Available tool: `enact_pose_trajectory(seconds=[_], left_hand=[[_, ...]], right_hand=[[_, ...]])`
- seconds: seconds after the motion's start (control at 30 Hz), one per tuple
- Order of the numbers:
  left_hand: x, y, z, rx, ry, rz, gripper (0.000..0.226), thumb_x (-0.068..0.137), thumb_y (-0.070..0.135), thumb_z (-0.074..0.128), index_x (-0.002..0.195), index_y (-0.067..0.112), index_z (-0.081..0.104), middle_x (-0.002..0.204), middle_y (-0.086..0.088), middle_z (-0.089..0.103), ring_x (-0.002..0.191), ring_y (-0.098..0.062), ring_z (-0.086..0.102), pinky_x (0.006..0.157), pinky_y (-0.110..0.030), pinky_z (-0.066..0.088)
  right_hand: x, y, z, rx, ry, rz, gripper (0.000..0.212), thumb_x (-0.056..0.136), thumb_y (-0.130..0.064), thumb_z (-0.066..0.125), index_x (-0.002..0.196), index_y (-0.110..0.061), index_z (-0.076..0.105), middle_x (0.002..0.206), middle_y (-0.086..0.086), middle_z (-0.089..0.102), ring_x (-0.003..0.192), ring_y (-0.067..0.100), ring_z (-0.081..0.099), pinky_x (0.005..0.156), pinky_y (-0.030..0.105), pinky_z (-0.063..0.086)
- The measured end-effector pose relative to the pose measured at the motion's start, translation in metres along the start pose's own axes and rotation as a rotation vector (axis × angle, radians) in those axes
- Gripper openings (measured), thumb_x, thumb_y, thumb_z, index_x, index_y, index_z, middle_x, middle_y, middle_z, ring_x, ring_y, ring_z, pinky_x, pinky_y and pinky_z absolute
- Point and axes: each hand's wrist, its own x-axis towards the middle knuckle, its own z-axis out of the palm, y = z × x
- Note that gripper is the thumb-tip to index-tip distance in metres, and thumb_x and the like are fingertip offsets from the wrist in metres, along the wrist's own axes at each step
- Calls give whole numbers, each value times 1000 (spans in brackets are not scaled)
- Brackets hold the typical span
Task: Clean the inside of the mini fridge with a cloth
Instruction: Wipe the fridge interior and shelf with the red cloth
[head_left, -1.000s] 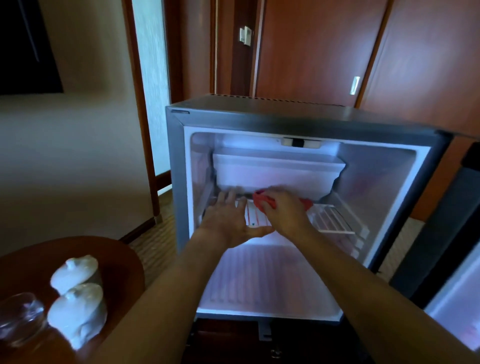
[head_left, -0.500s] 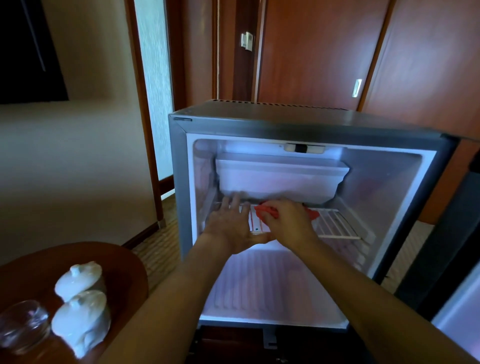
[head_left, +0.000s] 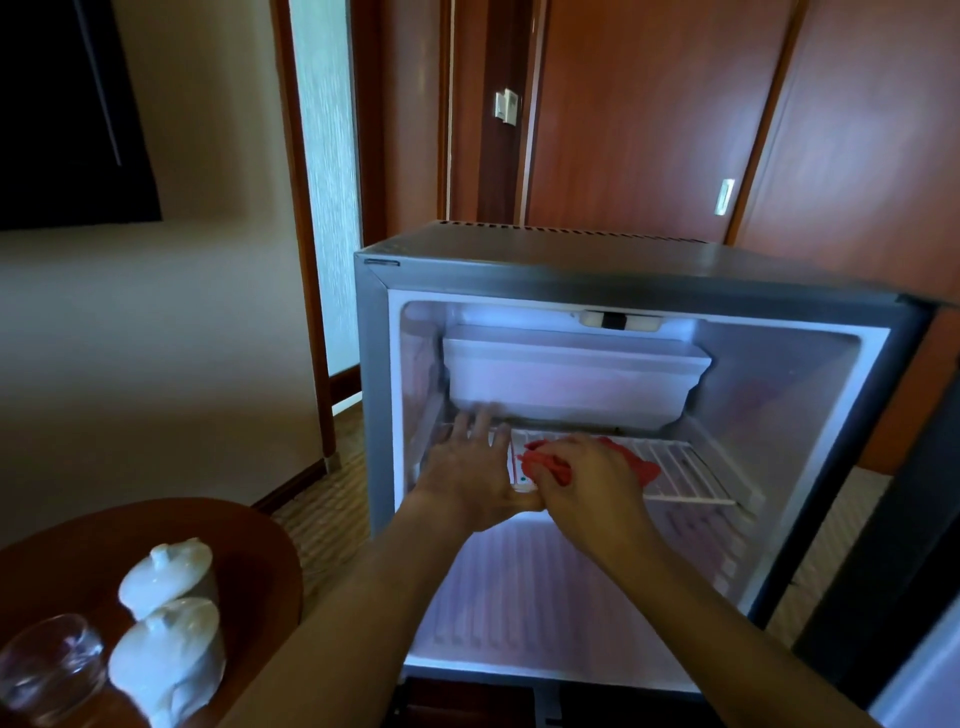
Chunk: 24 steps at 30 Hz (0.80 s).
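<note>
While your right hand (head_left: 587, 483) curls around the red cloth (head_left: 641, 465) at the centre of the frame, it presses the cloth onto the white wire shelf (head_left: 685, 470) inside the mini fridge (head_left: 623, 275). Your left hand (head_left: 470, 470) lies just beside it, to the left, fingers straight and spread flat on the front left part of that shelf; its thumb touches the right hand. Both of your forearms reach in from the lower edge of the frame and cover much of the fridge's ribbed white floor (head_left: 519, 597).

Directly above your hands, a white freezer box (head_left: 571, 374) hangs under the fridge ceiling, its lower edge close over your left fingertips. A small white control unit (head_left: 618, 319) sits at the top of the opening. The open fridge door (head_left: 893, 571) stands at the right edge of the frame.

At the lower left, a round wooden table (head_left: 249, 551) carries two white lidded cups (head_left: 166, 571) and a clear glass (head_left: 49, 660), well apart from the fridge. Behind the fridge, in the upper right, are reddish wooden panels (head_left: 649, 114) with a wall switch (head_left: 506, 106).
</note>
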Motion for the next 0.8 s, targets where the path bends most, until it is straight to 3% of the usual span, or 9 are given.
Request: enact_pose_trajectory(seconds=[0.23, 0.33, 0.57, 0.7, 0.8], left_hand=[[-2, 0, 2, -37, 12, -27, 108, 76, 92, 35, 157, 21, 25, 166, -8, 15, 147, -34, 24, 121, -51, 22], [-4, 1, -1, -42, 1, -11, 103, 80, 87, 40, 158, 22, 23, 166, -8, 14, 149, -33, 21, 123, -50, 17], [-4, 2, -6, -26, -34, -5, 105, 81, 84, 46, 157, 16, 25, 165, -8, 13, 147, -33, 21, 121, -48, 18], [-2, -1, 2, -57, 11, -12, 101, 82, 85, 41, 156, 18, 28, 165, -8, 15, 147, -31, 21, 121, -48, 16], [-3, 0, 7, -78, 67, -20, 103, 78, 91, 33, 153, 22, 35, 162, -7, 24, 143, -31, 29, 120, -47, 24]], right_hand=[[49, 0, 15, -28, -31, 75, 21, 98, -25, 61, 110, -16, 75, 110, 5, 72, 101, 20, 66, 93, 31, 49], [38, -5, 9, -43, -35, 40, 23, 98, -27, 60, 114, -18, 75, 116, 3, 71, 106, 19, 65, 96, 28, 47], [-17, -4, -4, 18, 28, -26, 17, 95, -26, 64, 100, -24, 80, 103, -3, 71, 92, 15, 63, 82, 27, 45], [2, 1, 0, 72, 44, -28, 18, 97, -26, 64, 91, -23, 80, 90, -3, 73, 83, 14, 65, 79, 28, 47], [27, 5, 3, 142, -9, 4, 17, 97, -24, 65, 93, -18, 80, 89, 0, 76, 82, 13, 70, 83, 33, 55]])
